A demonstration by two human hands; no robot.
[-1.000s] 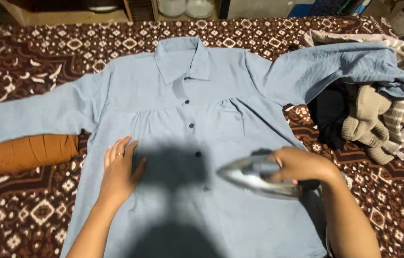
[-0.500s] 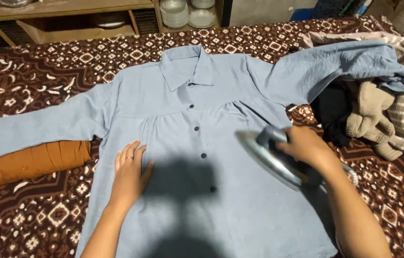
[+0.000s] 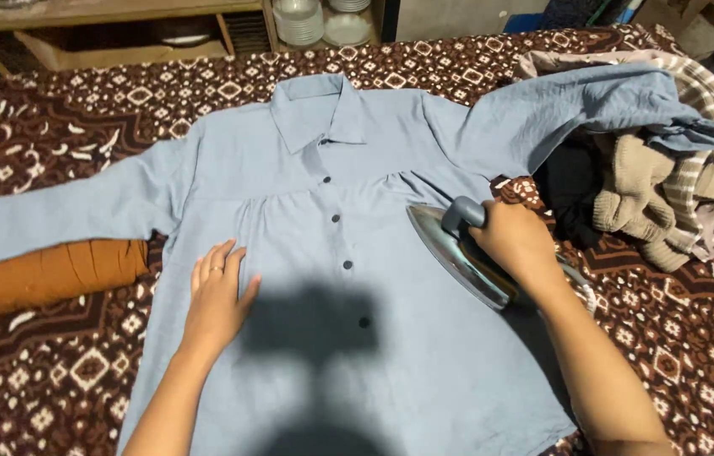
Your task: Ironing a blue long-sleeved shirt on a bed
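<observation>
A light blue button-front shirt (image 3: 306, 169) lies spread flat, collar away from me, on a brown patterned cloth (image 3: 53, 118). My left hand (image 3: 217, 295) rests palm down on the shirt's left front, fingers apart, a ring on one finger. My right hand (image 3: 513, 241) grips the grey handle of a silver iron (image 3: 454, 249), which presses on the shirt's right front just below the sleeve seam, nose pointing up and left. The shirt's right sleeve (image 3: 593, 105) drapes over a heap of clothes.
A heap of clothes (image 3: 669, 186), beige, striped and black, lies at the right. An orange-brown folded cloth (image 3: 44, 274) sits under the left sleeve. Shelves with stacked white plates (image 3: 310, 17) stand beyond the far edge.
My right hand has slid the iron from the lower middle of the shirt up and to the right, toward the sleeve seam. My left hand has stayed flat on the shirt.
</observation>
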